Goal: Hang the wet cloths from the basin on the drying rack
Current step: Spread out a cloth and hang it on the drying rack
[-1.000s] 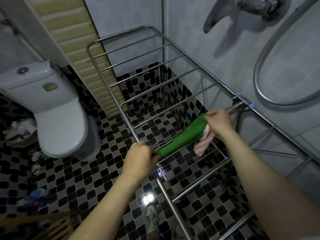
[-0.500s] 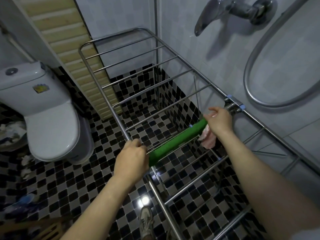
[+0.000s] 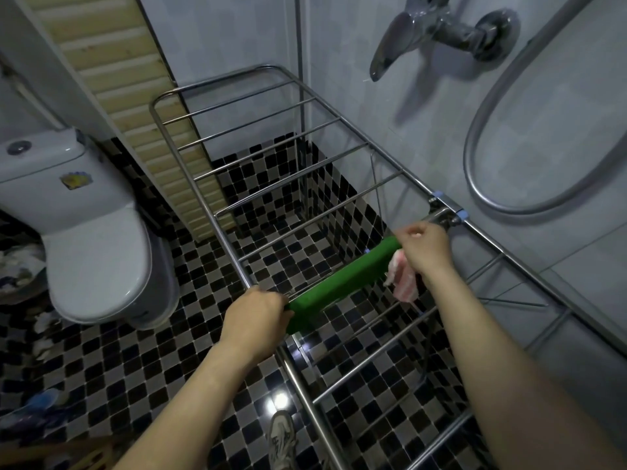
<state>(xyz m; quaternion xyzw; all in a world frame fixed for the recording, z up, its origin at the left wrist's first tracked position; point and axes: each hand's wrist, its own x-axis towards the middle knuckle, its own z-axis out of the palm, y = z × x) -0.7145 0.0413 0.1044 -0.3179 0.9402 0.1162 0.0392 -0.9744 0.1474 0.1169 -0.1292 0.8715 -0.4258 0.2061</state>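
**A:** Entry one?
**B:** Green cloth (image 3: 342, 283). It lies as a flat, straight band across the rack (image 3: 188, 172), running from the left side rail toward the right one, along a cross bar.

**A:** Any change on record?
**B:** A second ago it sagged in a bunched fold between the hands. Half a second ago it was drawn nearly straight. Now it is taut and flat.

**A:** Hands?
**B:** Left hand (image 3: 252, 320): fingers curled round the cloth's left end, at the rack's left rail. Right hand (image 3: 424, 251): thumb and fingers pinch the cloth's right end, just short of the blue-tipped hinge on the right rail. Both grips are the same as before.

**A:** Entry two?
**B:** Pink cloth (image 3: 402, 278). It is crumpled, hangs below the right hand and touches the green cloth's right end. I cannot tell whether the fingers clasp it or it is only caught under the palm. It was under that hand earlier too.

**A:** Fixtures?
**B:** Toilet (image 3: 95, 252): white, lid down, on the floor (image 3: 135, 368) to the left of the rack. Tap (image 3: 393, 42): chrome, on the wall above the rack's right side. Hose (image 3: 470, 154): looped on the same wall. The floor tile is checked black, grey and white. One shoe (image 3: 281, 435) shows by the rack's near end.
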